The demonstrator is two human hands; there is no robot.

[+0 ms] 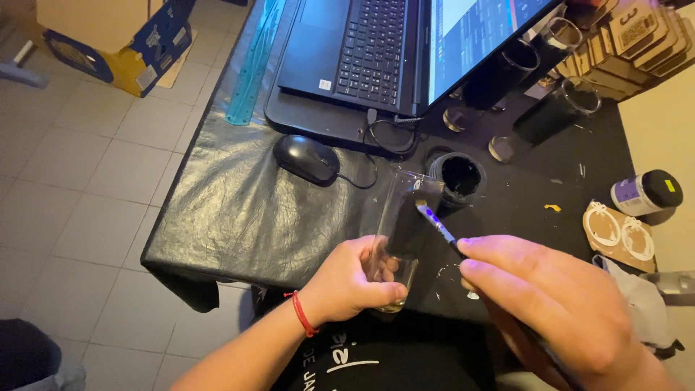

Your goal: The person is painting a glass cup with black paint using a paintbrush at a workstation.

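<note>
- The left hand is wrapping its fingers around the base of a tall clear drinking glass, thumb lying across the near side; a red string bracelet is sitting on that wrist.
- The clear glass is being held above the near edge of the tabletop, just in front of the person's body. Its long axis is tilting: base low toward the person, open mouth pointing up and away toward the laptop. Much of its wall is showing dark, as if coated black.
- The right hand is pinching the dark handle of a thin paintbrush between closed fingers. The brush's long axis is running diagonally from lower right to upper left, bristle end pointing at the upper part of the glass and touching or nearly touching it; I cannot tell which.
- An open round jar of black paint is standing just beyond the glass mouth.
- A black computer mouse is lying left of the jar, its cable trailing toward an open black laptop.
- Several other dark-coated glasses are lying behind the laptop screen.
- A white jar with black lid is lying at the right, near flat white cut-out rings.
- A translucent blue-green ruler is lying along the tabletop's left edge.
</note>
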